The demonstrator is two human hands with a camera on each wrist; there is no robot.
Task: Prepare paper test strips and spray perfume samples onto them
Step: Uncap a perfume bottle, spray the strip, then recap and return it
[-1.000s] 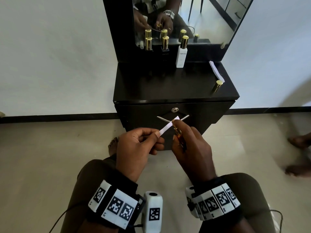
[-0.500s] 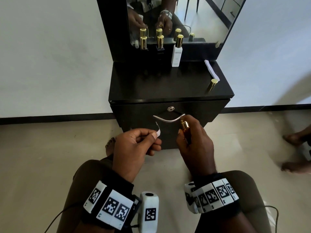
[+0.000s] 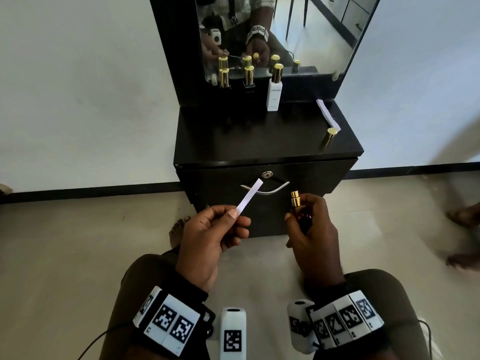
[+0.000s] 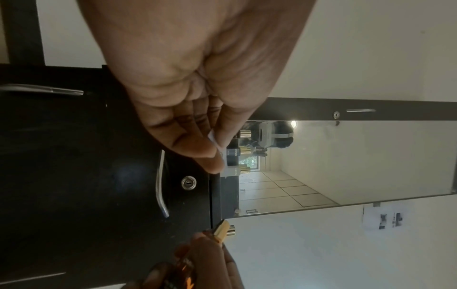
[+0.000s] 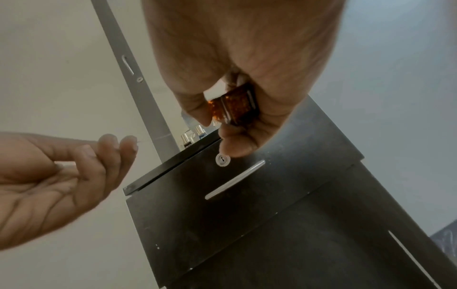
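Observation:
My left hand [image 3: 215, 229] pinches the lower end of a white paper strip [image 3: 250, 195] between thumb and forefinger; the strip points up and to the right, in front of the drawer. In the left wrist view only a short edge of the strip [image 4: 220, 150] shows past the thumb. My right hand [image 3: 309, 229] grips an amber perfume bottle [image 5: 235, 107] upright, its uncapped gold sprayer [image 3: 295, 199] standing clear above the fingers. Bottle and strip are about a hand's width apart. The bottle's gold cap [image 3: 330, 136] stands on the cabinet top at the right.
A black cabinet [image 3: 259, 141] with a mirror [image 3: 311, 35] stands ahead. At its back are a white bottle [image 3: 274, 88] and two dark gold-capped bottles [image 3: 248, 76]. A stack of paper strips [image 3: 327, 113] lies at the right edge. Another person's bare feet [image 3: 465, 216] are on the floor at the right.
The strip and sprayer were touching a second ago. Since then my hands have drawn apart, the strip swung left and upright again, and the bottle now stands upright.

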